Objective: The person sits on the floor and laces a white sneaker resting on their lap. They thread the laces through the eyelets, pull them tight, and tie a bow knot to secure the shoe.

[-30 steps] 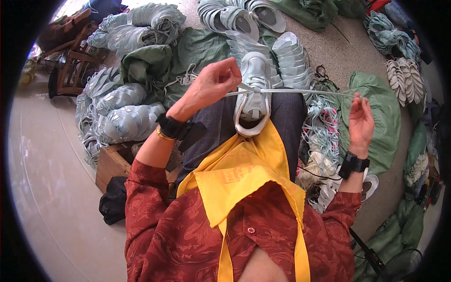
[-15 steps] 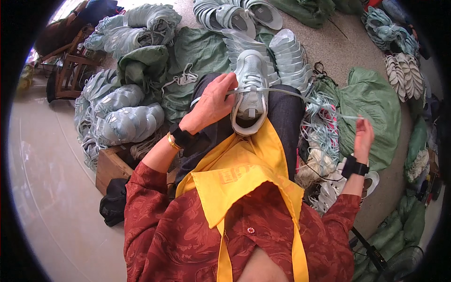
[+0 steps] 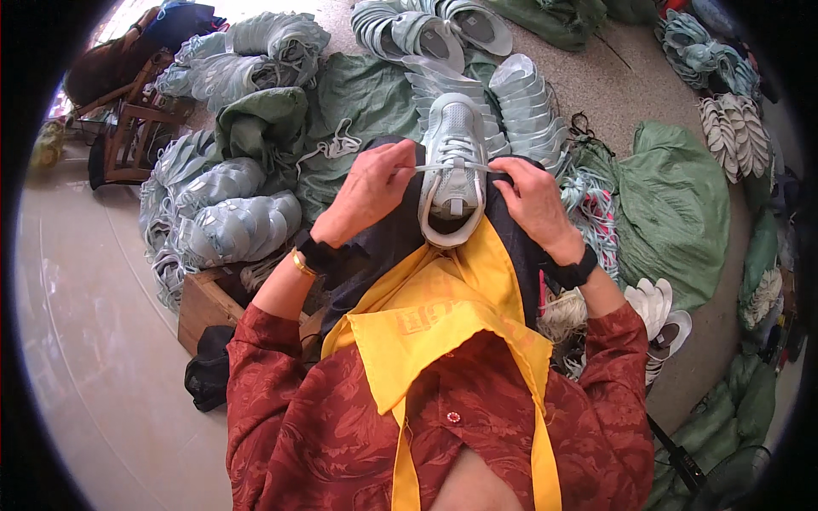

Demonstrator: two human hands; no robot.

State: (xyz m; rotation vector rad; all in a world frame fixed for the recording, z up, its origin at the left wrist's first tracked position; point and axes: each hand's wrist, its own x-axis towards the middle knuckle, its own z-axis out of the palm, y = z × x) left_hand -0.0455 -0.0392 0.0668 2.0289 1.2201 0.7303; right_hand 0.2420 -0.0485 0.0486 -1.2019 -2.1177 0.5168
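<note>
A pale mint-grey sneaker (image 3: 453, 186) rests on my lap between my knees, its toe pointing away and its heel opening towards me. A flat light shoelace (image 3: 433, 168) runs sideways across the upper part of its tongue. My left hand (image 3: 375, 189), close by the shoe's left side, pinches one end of that lace. On the other side, my right hand (image 3: 537, 203) is closed on the lace's right-hand part, thumb against fingers. Both hands are about level, with the lace drawn between them. Under the heel spreads a yellow apron (image 3: 460, 285).
Stacks of pale shoe uppers (image 3: 243, 221) lie to the left, with more uppers (image 3: 524, 102) beyond the shoe. Bundled laces (image 3: 592, 204) and a green sack (image 3: 673, 204) lie to my right. A wooden box (image 3: 204, 311) stands beside my left arm; a wooden chair (image 3: 136, 140) is farther off.
My right hand has come in from far right to the shoe's right side, still holding the lace. My left hand has shifted slightly left and its fingers have curled in. The shoe stays put.
</note>
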